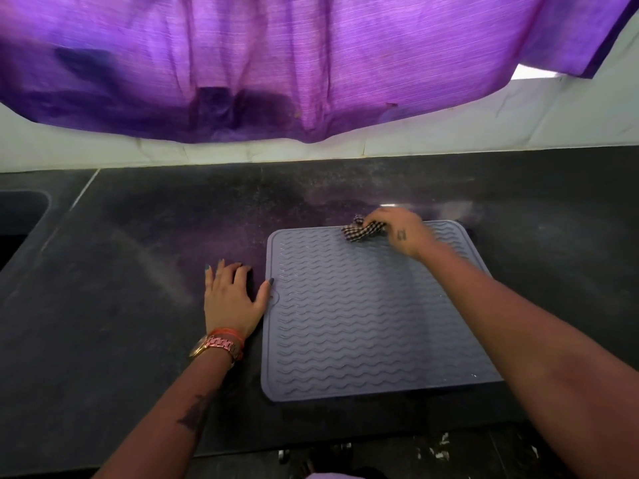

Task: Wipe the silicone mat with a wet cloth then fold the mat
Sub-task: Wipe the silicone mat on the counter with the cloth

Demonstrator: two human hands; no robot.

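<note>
While the left hand (231,299) rests, the right grip (397,229) seemingly bunches the cloth (361,231) at the mat's (363,323) far edge.

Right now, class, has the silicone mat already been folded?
No: the silicone mat lies flat and fully spread on the dark counter, while the right hand holds the checked cloth at its far edge.

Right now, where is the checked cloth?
The checked cloth is at the far edge of the grey silicone mat, gripped by the right hand.
</note>
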